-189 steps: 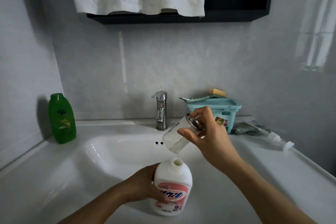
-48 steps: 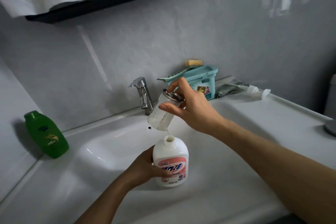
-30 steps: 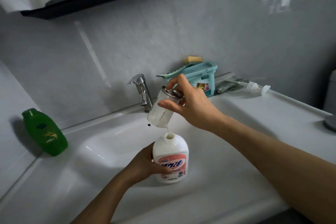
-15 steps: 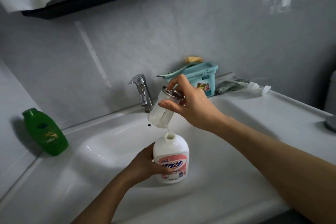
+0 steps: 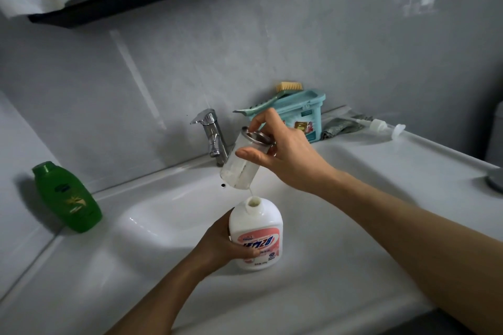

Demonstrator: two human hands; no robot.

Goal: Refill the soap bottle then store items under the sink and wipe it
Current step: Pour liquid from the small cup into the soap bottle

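Soap bottle (image 5: 256, 234), white with a pink label and uncapped, stands on the sink's (image 5: 326, 266) front rim, gripped around its side by the left hand (image 5: 220, 245). Right hand (image 5: 288, 155) grasps a clear, metal-collared dispenser jar (image 5: 241, 168) tilted just above it, a thin stream entering the neck. Pump head (image 5: 381, 126), teal tub (image 5: 302, 114) and green bottle (image 5: 66, 198) stand apart.

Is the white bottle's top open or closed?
Open. The white bottle has no cap; its bare neck shows, and a thin stream runs into it from the clear jar tipped above.
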